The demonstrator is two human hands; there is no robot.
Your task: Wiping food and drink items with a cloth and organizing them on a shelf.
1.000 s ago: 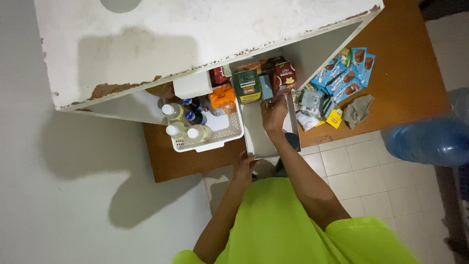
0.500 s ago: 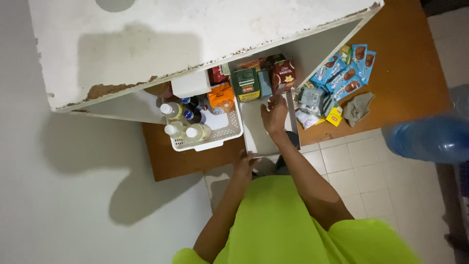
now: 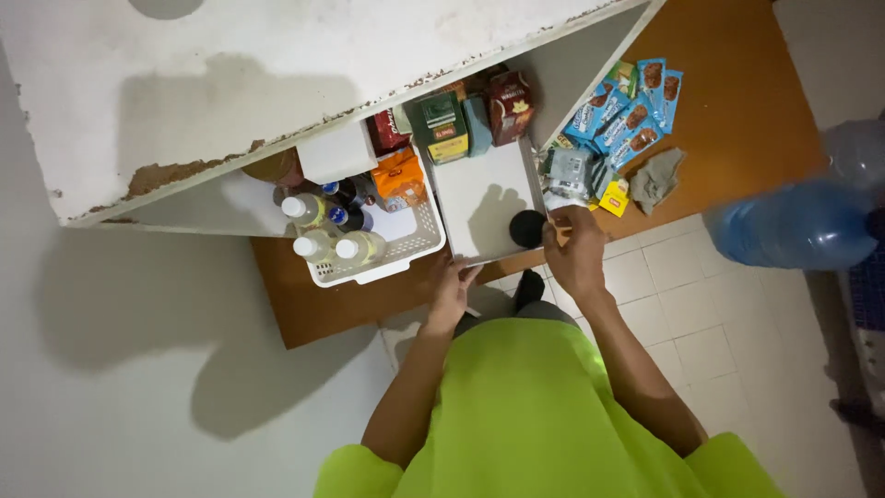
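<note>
Right hand (image 3: 573, 251) drawn back from the boxes to the white tray's (image 3: 479, 198) near right corner, fingers loosely curled at the rim beside a black round lid (image 3: 527, 228), left hand (image 3: 449, 288) gripping the near edge, white basket (image 3: 406, 249) just left, boxes (image 3: 466, 124) beyond.
</note>
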